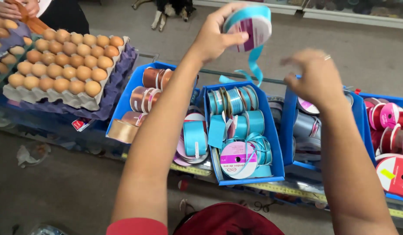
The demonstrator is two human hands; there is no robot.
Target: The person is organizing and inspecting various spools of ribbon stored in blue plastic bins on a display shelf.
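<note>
Ribbon spool (248, 27), turquoise with a white and purple paper face, is being held up in the air by the left hand (214, 37), well above the blue bin of turquoise spools (271, 143) on the bench. The left grip is closing around the spool's rim, thumb lying across the flat face and fingers curling behind it. A loose tail of ribbon (255, 65) is hanging down from the spool and curling toward the bin.

The right hand (317, 76) is hovering just beside the tail, blurred with motion; its fingers are bending downward, but I cannot tell whether its grip is pinching anything.

The spool is probably light and fairly stiff at its card sides, so holding it by the rim or flat faces looks sound. The satin tail is soft and likely slippery, needing a firm pinch near its end.

Copper ribbon rolls (147, 93) are sitting in the bin to the left, red and pink spools (391, 126) to the right. Trays of brown eggs (64, 61) are resting nearby, fragile. Another person's hands (18, 8) are working at the top left.
</note>
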